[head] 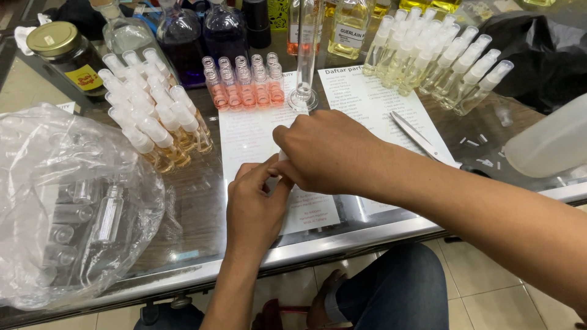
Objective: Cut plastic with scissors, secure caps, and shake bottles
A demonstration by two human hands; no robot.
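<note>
1. Glass counter (202, 201) with a metal edge, crowded with bottles; tiled floor and the person's knee show below the near edge.
2. Both hands meet at the counter's middle, over a printed sheet (247, 143). The left hand (254, 211) pinches narrow around something small, and the right hand (327, 153) closes over it from the far side; only a sliver of white (283, 156) shows between the fingers, so I cannot tell exactly what it is, though it looks like a spray cap or small bottle.
3. Judged from the grip, this goes best with the left hand steadying the piece upright while the right fingers turn or press squarely, wrists kept low so the measuring cylinder (304, 55) just beyond is not knocked.
4. Counts: two printed sheets; ten small pink-filled vials (244, 85), uncapped, in two rows of five; one pair of scissors (419, 139) on the right sheet.
5. White-capped spray bottles lie in two clusters, far left (153, 116) and far right (440, 58), each well over a dozen; overlap prevents an exact count.
6. One clear plastic bag (73, 201) of empty vials sits near left; one brown lidded jar (64, 55) stands far left.
</note>
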